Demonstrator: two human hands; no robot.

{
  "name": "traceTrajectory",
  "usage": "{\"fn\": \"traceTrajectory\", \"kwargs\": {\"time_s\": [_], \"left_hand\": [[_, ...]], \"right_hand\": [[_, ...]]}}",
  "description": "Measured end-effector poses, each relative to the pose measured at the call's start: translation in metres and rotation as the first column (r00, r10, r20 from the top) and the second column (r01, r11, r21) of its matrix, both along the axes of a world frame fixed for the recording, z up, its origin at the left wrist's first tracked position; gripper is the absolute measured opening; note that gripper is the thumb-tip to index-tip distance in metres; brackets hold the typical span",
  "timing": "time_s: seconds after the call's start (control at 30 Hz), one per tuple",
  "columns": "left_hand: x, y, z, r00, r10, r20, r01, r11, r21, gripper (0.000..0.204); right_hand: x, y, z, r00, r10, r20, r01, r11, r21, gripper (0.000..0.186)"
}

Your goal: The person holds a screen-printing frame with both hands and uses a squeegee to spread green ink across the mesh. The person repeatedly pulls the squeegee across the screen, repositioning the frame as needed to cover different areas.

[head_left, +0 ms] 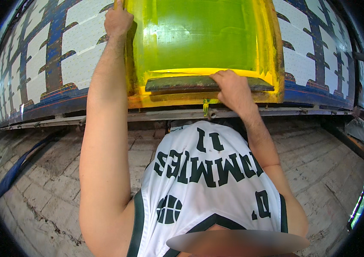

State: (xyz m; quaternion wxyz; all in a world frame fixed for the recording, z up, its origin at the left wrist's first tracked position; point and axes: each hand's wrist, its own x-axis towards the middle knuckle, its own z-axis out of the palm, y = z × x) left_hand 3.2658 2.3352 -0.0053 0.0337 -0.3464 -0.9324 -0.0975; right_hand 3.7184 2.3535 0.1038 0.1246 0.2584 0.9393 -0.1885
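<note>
A screen-printing frame with yellow-smeared edges lies in front of me, its mesh glossy green. Along the near end of the mesh, a long dark squeegee lies crosswise, with a line of bright yellow ink just beyond it. My right hand is closed over the squeegee, right of its middle. At the top of the view my left hand, arm stretched out, grips the frame's left side; its fingertips are partly cut off by the picture's edge.
The frame rests over a long table bearing several white patterned pieces on both sides. A metal rail runs along the near edge, with a yellow-stained fitting below the frame. Brick-like paving and a dark blue strip lie below.
</note>
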Motion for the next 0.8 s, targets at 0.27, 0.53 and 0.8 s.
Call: {"fn": "traceTrajectory", "kwargs": {"time_s": [0.27,0.53,0.8], "left_hand": [[0.004,0.002,0.005,1.000,0.020,-0.022,-0.021,0.999,-0.038,0.062],[0.000,0.004,0.001,0.996,-0.012,-0.087,0.008,0.999,-0.045,0.060],[0.004,0.004,0.007,0.997,-0.003,-0.075,0.000,0.999,-0.044,0.058]], "right_hand": [[0.071,0.043,0.000,0.967,-0.040,-0.250,-0.064,0.916,-0.395,0.075],[0.167,0.170,-0.047,0.650,-0.664,-0.370,0.711,0.703,-0.012,0.070],[0.178,0.186,-0.084,0.665,-0.646,-0.376,0.685,0.727,-0.039,0.074]]}}
